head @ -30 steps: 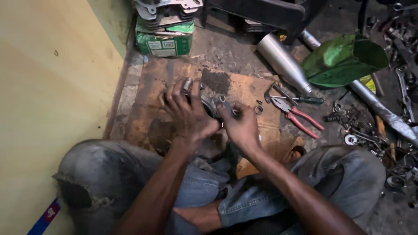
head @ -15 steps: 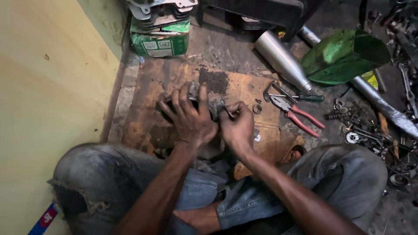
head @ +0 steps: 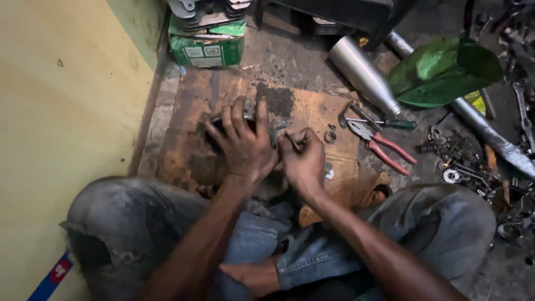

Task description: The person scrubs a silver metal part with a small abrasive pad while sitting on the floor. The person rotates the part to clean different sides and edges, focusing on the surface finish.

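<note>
Mid-frame on stained cardboard: left hand spread and clamped over a dark metal part; right hand clenched on a thin tool at its edge; likely prying; steady bracing needed next; red-handled pliers right of centre.

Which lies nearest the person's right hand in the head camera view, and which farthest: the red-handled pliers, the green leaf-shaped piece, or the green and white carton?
From the right hand:
1. Red-handled pliers, just to its right on the stained cardboard sheet.
2. Green and white carton, up and left by the yellow wall.
3. Green leaf-shaped piece, upper right, past the silver metal tube.
</note>
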